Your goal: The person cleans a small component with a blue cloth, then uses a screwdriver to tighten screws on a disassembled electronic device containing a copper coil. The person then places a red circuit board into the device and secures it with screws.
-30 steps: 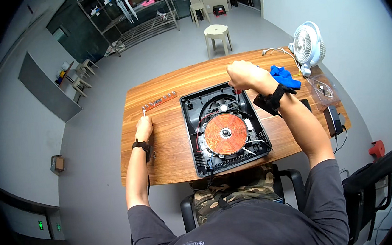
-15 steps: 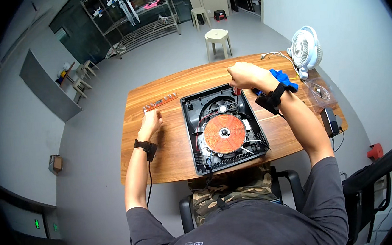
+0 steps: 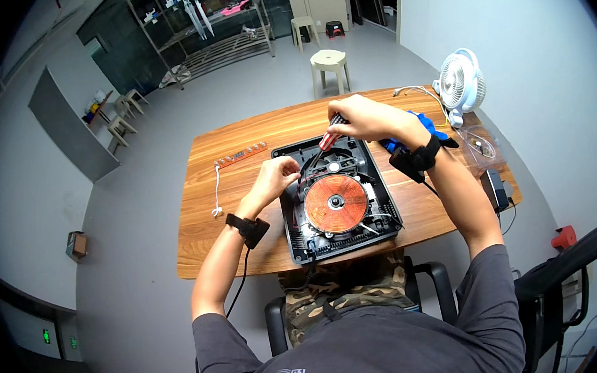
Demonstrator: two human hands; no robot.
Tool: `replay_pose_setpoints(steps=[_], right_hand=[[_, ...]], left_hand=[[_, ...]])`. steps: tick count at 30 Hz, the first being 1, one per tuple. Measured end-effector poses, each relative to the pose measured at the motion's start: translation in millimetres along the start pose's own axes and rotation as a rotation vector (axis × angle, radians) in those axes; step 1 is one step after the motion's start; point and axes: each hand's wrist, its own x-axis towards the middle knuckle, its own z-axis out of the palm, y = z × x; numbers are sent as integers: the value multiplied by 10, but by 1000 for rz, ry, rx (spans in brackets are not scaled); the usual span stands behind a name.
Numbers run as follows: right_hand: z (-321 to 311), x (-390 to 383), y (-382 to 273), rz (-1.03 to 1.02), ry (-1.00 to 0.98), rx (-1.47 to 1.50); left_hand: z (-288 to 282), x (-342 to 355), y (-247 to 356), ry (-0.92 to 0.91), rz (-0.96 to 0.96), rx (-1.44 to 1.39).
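Note:
An opened induction cooker base (image 3: pixel 389 211) lies before me, a black housing with a round copper coil (image 3: pixel 320 206) at its near part and a fan (image 3: pixel 344 156) beyond it. My right hand (image 3: pixel 364 116) grips a screwdriver (image 3: pixel 328 141) by its red and white handle. Its shaft slants down and left toward the fan area; what the tip touches is too small to tell. Over the housing's left edge, my left hand (image 3: pixel 272 180) has its fingertips pinched together near a thin red wire; anything in them is hidden.
Left of the housing lies a narrow orange circuit board (image 3: pixel 240 154) with a white lead (image 3: pixel 217 191). At the right are a blue cloth-like item (image 3: pixel 428 126), a white fan (image 3: pixel 461 82), a clear plastic bag (image 3: pixel 481 147) and a black box (image 3: pixel 495 188).
My left hand has moved right, from the circuit board's end to the housing, uncovering the white lead. My right hand has shifted left with the screwdriver, which now tilts more.

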Motion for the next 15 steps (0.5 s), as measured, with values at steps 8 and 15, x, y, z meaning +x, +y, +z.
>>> replay_pose_setpoints(steps=[8, 15], right_hand=[[179, -49, -16, -85, 35, 34], [177, -54, -12, -65, 22, 18]], left_hand=[[147, -9, 75, 4, -8, -113], [127, -19, 94, -34, -14, -89]])
